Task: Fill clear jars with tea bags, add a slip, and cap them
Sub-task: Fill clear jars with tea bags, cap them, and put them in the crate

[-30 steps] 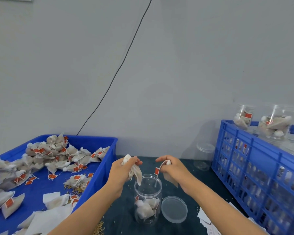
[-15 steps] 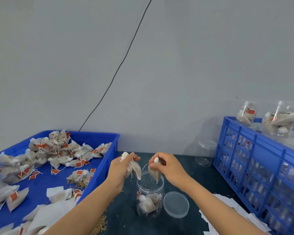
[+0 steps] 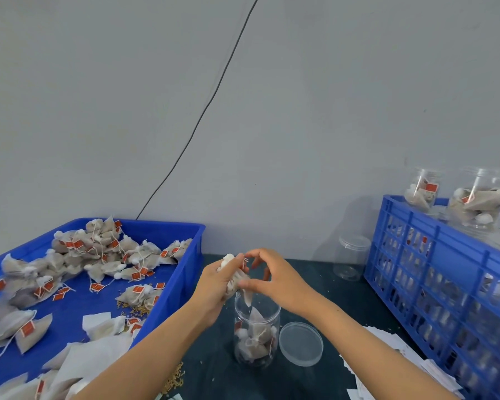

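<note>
I see my left hand gripping a soft, light tea bag just above the open jar while my right hand seemingly pinches its lower corner, best held by the knotted top.

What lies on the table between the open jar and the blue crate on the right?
In the head view, the loose clear lid lies flat beside the open jar; white paper slips lie nearer the blue crate.
</note>
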